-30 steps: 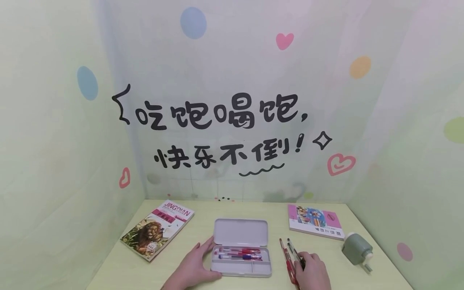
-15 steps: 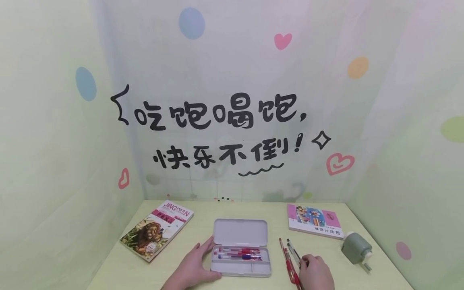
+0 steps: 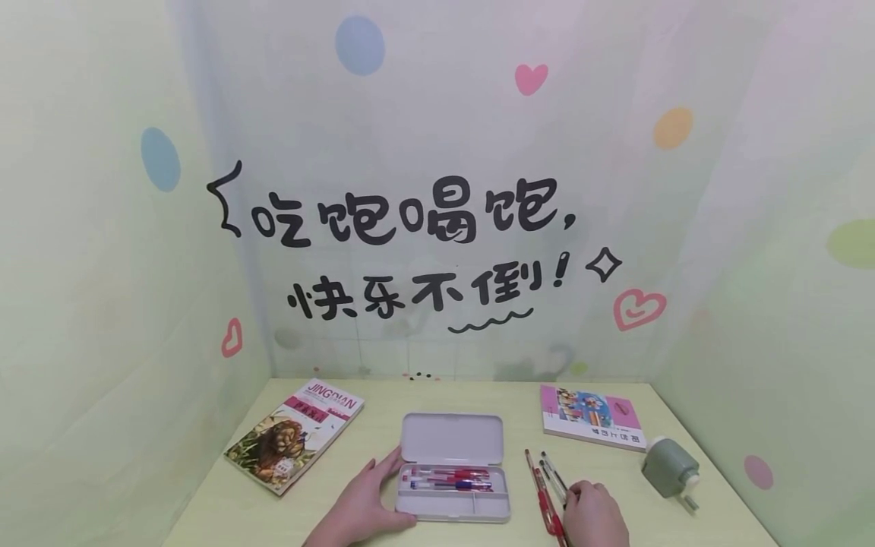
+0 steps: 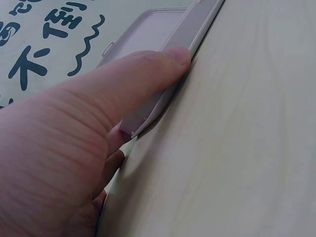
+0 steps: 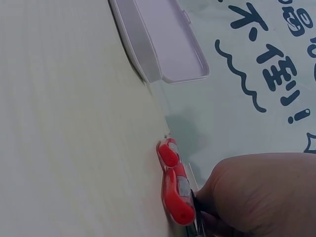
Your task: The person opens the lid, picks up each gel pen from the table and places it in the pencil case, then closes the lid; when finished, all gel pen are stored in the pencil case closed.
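A pale lilac pencil case (image 3: 427,505) lies with its lid raised, several red and blue pens (image 3: 454,480) in its back compartment. My left hand (image 3: 362,501) holds the case's left end, thumb along the front wall (image 4: 148,74) and fingers at the left side. Right of the case, red pens (image 3: 544,497) lie on the table, their red caps (image 5: 177,197) showing in the right wrist view. Beside them, my right hand (image 3: 596,516) pinches a clear-barrelled black pen (image 3: 555,471) near its lower end; the hand hides part of it.
A book with a lion cover (image 3: 294,437) lies at the left. At the back right is a pink-and-white book (image 3: 593,418). A grey-green pencil sharpener with a crank (image 3: 670,467) stands near the right side. Fabric walls (image 3: 437,357) enclose the table (image 3: 342,456).
My right hand has shifted slightly right, its fingers drawing in on the black pen. The left hand and pencil case stay in place. The head view has drifted a little.
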A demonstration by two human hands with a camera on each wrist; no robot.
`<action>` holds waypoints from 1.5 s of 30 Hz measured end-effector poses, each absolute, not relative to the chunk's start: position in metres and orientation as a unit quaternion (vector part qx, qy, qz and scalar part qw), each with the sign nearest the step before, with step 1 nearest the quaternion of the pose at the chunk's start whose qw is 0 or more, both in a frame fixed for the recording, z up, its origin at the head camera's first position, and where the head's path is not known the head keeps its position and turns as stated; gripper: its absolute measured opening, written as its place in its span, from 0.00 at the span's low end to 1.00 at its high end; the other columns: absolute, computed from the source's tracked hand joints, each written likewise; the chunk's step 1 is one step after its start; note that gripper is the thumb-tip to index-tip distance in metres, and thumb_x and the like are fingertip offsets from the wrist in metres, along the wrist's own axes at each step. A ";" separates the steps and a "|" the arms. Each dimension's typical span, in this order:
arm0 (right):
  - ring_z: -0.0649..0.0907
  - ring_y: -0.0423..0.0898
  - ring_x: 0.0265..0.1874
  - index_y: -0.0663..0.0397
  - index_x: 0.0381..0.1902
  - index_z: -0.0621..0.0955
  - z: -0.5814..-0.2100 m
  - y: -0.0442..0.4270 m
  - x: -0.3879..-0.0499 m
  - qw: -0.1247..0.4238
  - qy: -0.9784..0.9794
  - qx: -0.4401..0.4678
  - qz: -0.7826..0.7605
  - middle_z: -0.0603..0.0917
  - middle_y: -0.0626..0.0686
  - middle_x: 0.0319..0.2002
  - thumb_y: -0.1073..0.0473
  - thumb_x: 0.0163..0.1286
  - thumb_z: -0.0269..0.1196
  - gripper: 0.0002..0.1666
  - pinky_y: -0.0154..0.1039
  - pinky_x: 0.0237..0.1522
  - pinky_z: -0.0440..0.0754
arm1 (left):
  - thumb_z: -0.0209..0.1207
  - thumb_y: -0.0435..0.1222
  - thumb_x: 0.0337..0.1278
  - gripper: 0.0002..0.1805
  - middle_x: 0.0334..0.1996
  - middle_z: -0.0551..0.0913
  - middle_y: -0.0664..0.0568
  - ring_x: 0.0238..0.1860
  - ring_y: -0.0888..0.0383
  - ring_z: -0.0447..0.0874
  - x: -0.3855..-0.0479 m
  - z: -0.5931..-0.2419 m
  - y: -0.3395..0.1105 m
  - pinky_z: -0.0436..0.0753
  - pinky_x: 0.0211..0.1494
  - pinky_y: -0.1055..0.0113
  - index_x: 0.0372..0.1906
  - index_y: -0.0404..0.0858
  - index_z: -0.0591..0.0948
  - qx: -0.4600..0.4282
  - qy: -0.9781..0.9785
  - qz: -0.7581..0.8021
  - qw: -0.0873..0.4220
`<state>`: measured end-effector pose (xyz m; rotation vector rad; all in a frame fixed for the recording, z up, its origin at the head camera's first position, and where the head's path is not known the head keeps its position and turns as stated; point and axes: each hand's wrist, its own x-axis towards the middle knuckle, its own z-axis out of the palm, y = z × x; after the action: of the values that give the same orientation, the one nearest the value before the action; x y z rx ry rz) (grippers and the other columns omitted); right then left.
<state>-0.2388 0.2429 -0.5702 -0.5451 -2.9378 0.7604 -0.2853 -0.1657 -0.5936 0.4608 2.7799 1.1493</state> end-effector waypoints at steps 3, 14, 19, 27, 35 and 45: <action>0.80 0.52 0.35 0.68 0.49 0.87 -0.569 0.242 -0.238 0.033 -0.952 -0.182 0.245 0.83 0.61 0.38 0.60 0.79 0.62 0.14 0.53 0.41 0.86 | 0.85 0.64 0.33 0.74 0.80 0.78 0.58 0.82 0.17 0.58 -0.285 -0.594 -0.166 0.60 0.79 0.15 0.89 0.47 0.61 0.151 0.912 0.379 0.047; 0.83 0.58 0.41 0.67 0.50 0.86 -0.563 0.230 -0.237 0.083 -0.958 -0.155 0.228 0.84 0.64 0.43 0.62 0.78 0.64 0.12 0.59 0.47 0.86 | 0.84 0.63 0.35 0.74 0.80 0.78 0.57 0.82 0.17 0.58 -0.285 -0.592 -0.165 0.60 0.79 0.15 0.89 0.46 0.60 0.156 0.912 0.376 0.050; 0.84 0.58 0.43 0.64 0.51 0.87 -0.559 0.215 -0.236 0.117 -0.958 -0.131 0.226 0.85 0.63 0.45 0.63 0.78 0.65 0.11 0.60 0.49 0.86 | 0.84 0.63 0.35 0.74 0.80 0.78 0.57 0.82 0.16 0.59 -0.285 -0.592 -0.166 0.61 0.78 0.14 0.89 0.45 0.60 0.157 0.913 0.372 0.051; 0.84 0.54 0.43 0.55 0.46 0.87 -0.557 0.185 -0.233 0.194 -0.954 -0.043 0.223 0.86 0.55 0.44 0.63 0.77 0.68 0.04 0.56 0.45 0.86 | 0.84 0.63 0.35 0.74 0.80 0.78 0.56 0.82 0.16 0.58 -0.286 -0.592 -0.168 0.61 0.79 0.15 0.89 0.44 0.61 0.156 0.914 0.371 0.049; 0.80 0.49 0.39 0.52 0.40 0.86 -0.565 0.163 -0.241 0.242 -0.949 0.032 0.198 0.83 0.48 0.39 0.60 0.77 0.69 0.03 0.47 0.39 0.81 | 0.84 0.64 0.35 0.73 0.79 0.78 0.55 0.82 0.16 0.59 -0.286 -0.594 -0.169 0.60 0.79 0.15 0.89 0.45 0.61 0.158 0.913 0.374 0.050; 0.80 0.47 0.37 0.46 0.39 0.86 -0.572 0.132 -0.248 0.264 -0.949 0.097 0.142 0.82 0.44 0.37 0.61 0.69 0.74 0.06 0.46 0.40 0.82 | 0.83 0.64 0.37 0.73 0.79 0.79 0.54 0.81 0.15 0.59 -0.285 -0.592 -0.168 0.61 0.79 0.15 0.89 0.43 0.61 0.169 0.910 0.376 0.047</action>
<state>-0.2482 0.1322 -0.5715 0.2613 -2.5663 0.3832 -0.2854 -0.1677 -0.5920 0.5145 2.7761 1.1484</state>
